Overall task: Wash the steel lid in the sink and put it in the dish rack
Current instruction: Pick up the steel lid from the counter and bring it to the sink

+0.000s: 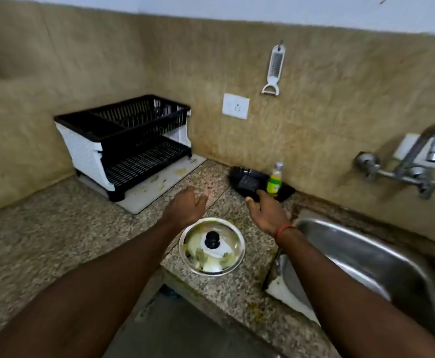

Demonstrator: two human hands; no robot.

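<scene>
Now the steel lid (pixel 212 246) lies on the tabletop (pixel 43 233) close to its edge, the sink (pixel 361 250) at its 3 o'clock. The left hand (pixel 185 205) and right hand (pixel 266 212) hover beyond it, fingers released and empty. I think a careless push could slide it off.

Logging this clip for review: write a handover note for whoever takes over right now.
Left hand: open, empty, over the counter beyond the steel lid.
Right hand: open, empty, nearer the sink.
The lid lies knob up on the counter, looks soiled, left of the sink.
Dish rack stands back left.
Done: nothing yet.
Left: pick up lid, wash in sink, rack it.
</scene>
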